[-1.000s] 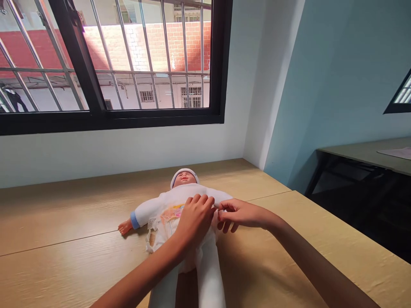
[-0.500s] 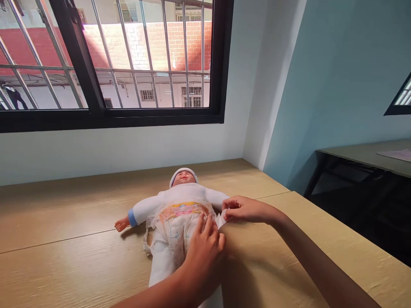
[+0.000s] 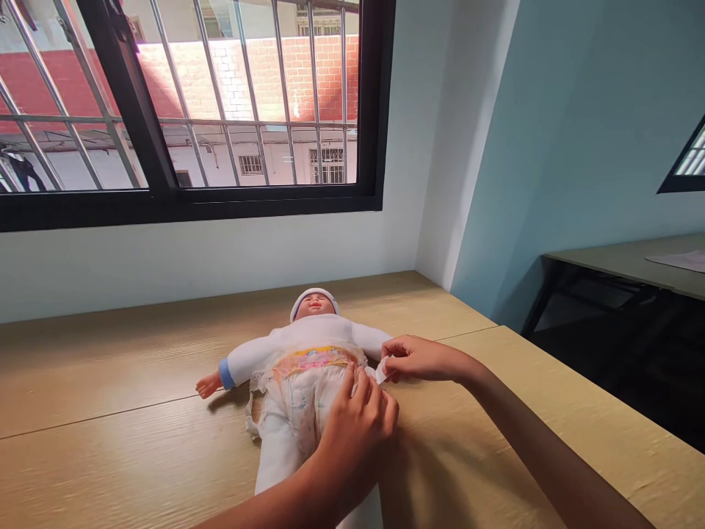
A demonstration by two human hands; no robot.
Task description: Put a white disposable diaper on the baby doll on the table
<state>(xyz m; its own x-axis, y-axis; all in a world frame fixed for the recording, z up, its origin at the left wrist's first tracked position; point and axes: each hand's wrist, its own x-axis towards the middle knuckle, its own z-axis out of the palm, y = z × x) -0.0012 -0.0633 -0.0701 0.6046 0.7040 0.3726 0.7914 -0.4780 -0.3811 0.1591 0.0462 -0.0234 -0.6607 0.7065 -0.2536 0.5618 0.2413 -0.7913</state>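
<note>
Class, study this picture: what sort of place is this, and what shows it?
Probably a baby-care training room: a baby doll in a disposable diaper lies on a long wooden table, and a second table stands nearby.

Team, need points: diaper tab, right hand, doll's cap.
white diaper tab [image 3: 381, 374]: head view, on its exposed tip.
right hand [image 3: 423, 359]: head view, on the back of the hand.
doll's white cap [image 3: 313, 294]: head view, on its top.

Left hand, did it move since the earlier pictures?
Yes. The left hand moved down and rightward in the view, away from the baby doll's head, and now rests lower on the nappy.
</note>
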